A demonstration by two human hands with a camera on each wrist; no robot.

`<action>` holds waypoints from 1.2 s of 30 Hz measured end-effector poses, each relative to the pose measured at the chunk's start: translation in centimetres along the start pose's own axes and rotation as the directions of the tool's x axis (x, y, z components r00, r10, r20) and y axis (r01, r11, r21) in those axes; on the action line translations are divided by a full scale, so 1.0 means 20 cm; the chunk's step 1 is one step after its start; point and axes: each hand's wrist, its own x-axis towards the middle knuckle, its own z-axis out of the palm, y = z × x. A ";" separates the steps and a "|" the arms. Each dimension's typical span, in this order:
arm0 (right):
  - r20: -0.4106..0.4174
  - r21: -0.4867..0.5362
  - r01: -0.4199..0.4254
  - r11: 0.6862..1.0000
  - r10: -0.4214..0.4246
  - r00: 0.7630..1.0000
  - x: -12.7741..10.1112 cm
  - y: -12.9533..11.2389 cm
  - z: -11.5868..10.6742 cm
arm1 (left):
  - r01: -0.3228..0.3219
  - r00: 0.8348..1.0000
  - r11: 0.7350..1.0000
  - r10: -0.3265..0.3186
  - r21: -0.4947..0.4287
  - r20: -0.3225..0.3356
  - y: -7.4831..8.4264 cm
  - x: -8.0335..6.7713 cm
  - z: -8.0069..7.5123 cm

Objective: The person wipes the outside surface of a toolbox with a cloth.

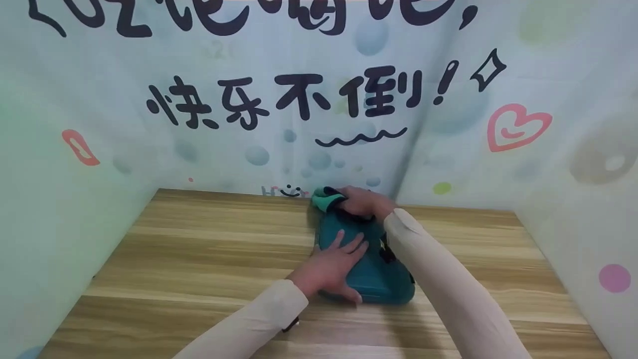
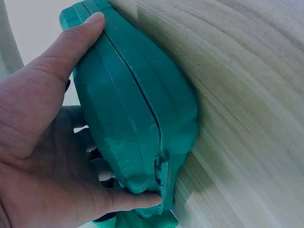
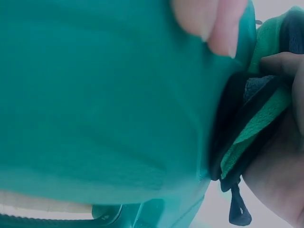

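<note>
A teal hard plastic case [image 1: 381, 284] lies on the table, its long side running away from me. My left hand [image 1: 329, 267] rests on its top with spread fingers; in the left wrist view the thumb [image 2: 78, 40] and little finger [image 2: 135, 199] reach over its side with the seam. At the far end, my right hand [image 1: 364, 202] holds a bunched green cloth [image 1: 326, 201] with dark edging against the case. The right wrist view shows the cloth's dark loop [image 3: 240, 211] hanging down. Part of the cloth is hidden under the right hand.
The wood-grain table [image 1: 214, 259] extends to both sides of the case. Behind its far edge stands a printed fabric backdrop [image 1: 224, 154] with dark lettering, close to the right hand. Pale side panels [image 1: 60, 209] flank the table.
</note>
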 end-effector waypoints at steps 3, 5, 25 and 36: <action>0.001 -0.009 -0.005 1.000 0.005 1.000 -0.02 0.00 0.01 | 0.005 1.000 1.000 -0.005 0.005 0.002 0.00 0.00 0.00; 0.002 -0.030 0.012 0.999 -0.012 1.000 -0.03 0.00 0.01 | 0.009 1.000 1.000 -0.009 0.007 0.003 0.00 0.00 0.00; 0.114 -0.015 0.243 0.970 -0.240 0.964 -0.25 -0.05 0.11 | 0.007 1.000 1.000 -0.007 -0.005 -0.019 -0.01 0.00 -0.01; 0.063 -0.012 0.349 0.937 -0.347 0.936 -0.37 0.03 0.15 | 0.022 1.000 0.999 -0.021 -0.044 0.009 -0.01 0.00 0.01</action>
